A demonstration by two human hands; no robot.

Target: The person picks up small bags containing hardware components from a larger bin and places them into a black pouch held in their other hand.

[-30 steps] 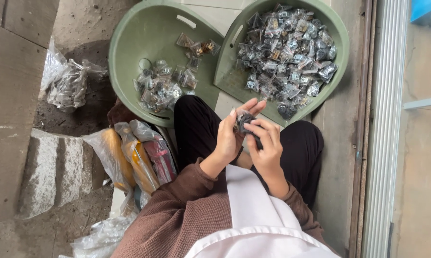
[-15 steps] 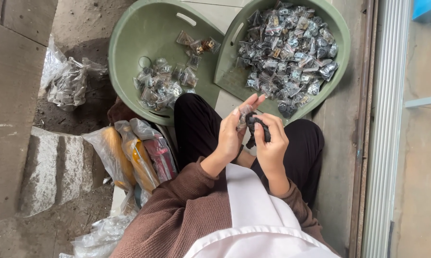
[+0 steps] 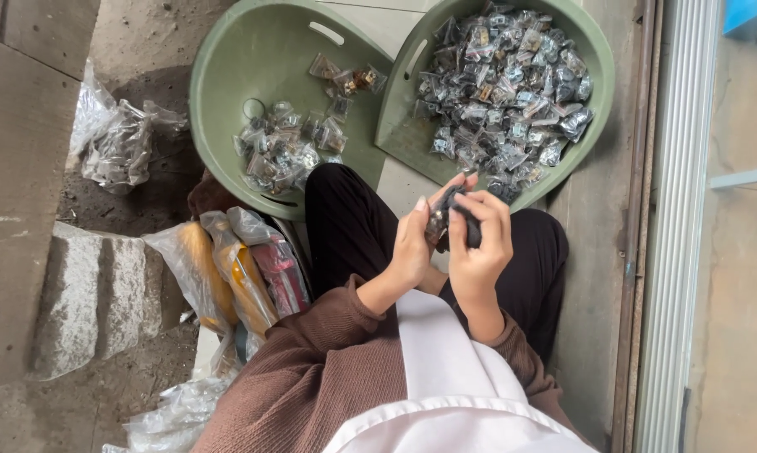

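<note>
Grey concrete makes up the floor on which the person sits, legs in black trousers drawn up and arms in brown sleeves reaching forward over a white garment. Both hands are raised close together above the lap: the left hand and the right hand are each closed on a small dark packet pinched between them, fingers curled over it so that most of it is hidden. Just beyond the knees stand two pale green plastic basins, their rims touching or overlapping. The left basin holds a loose scatter of small clear packets with dark contents, with much of its bottom bare. The right basin is tilted toward the person and heaped with many more of the same packets. To the person's left, against the thigh, lie clear plastic bags with yellow-orange and red contents. Farther left the ground turns to bare dirt and rough stone, with a worn grey block beside a flat concrete slab; a crumpled clear bag lies on the dirt near the left basin, and more crumpled plastic shows at the lower edge. Along the right side runs a pale ribbed metal door track, with a smooth beige surface beyond it.
</note>
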